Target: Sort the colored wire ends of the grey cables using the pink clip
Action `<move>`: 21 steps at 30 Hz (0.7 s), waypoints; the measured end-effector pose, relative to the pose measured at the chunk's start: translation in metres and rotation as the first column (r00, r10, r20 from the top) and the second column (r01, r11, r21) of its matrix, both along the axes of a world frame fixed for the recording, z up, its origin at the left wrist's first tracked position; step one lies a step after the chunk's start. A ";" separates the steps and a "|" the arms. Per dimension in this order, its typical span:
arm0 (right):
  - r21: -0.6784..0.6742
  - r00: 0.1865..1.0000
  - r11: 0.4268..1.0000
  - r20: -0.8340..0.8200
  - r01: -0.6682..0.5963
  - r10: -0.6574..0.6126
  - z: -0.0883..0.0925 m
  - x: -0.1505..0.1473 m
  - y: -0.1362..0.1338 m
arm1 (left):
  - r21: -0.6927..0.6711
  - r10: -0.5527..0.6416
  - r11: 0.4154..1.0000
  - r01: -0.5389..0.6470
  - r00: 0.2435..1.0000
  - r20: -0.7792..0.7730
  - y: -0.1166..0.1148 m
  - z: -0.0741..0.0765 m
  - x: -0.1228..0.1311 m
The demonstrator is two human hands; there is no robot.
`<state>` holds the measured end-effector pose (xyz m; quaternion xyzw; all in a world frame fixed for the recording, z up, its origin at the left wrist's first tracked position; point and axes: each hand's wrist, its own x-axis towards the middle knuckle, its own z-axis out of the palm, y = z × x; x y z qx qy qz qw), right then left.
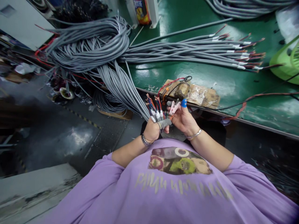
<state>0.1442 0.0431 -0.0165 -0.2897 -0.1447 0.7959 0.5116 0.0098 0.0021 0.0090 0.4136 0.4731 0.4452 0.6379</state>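
Your left hand [152, 128]: fingers closed round grey cables [123, 85] | your right hand [183, 119]: fingers pinching a pink piece [174, 107], shape unclear | upper-right coil [247, 10]: cut off

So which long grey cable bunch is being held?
The bunch slanting off the table, with its ends in the left hand. The other bunch lies along the table, its ends untouched.

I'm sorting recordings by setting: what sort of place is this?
Probably a cable workshop or factory floor: the left hand grips a bundle of grey cables, and more cables with stripped ends lie on a green bench.
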 end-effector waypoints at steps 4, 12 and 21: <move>-0.006 0.997 0.997 -0.019 -0.074 0.074 -0.002 0.009 -0.003 | 0.043 -0.050 0.998 0.052 0.998 -0.026 -0.005 -0.001 -0.007; -0.045 0.995 0.994 0.017 -0.098 0.099 -0.010 0.027 -0.013 | -0.015 -0.115 0.993 0.114 0.993 -0.038 -0.009 -0.010 -0.019; 0.331 0.870 0.940 0.484 -0.076 -0.100 0.005 0.049 -0.036 | -0.062 -0.133 0.990 0.129 0.990 -0.056 -0.011 -0.012 -0.020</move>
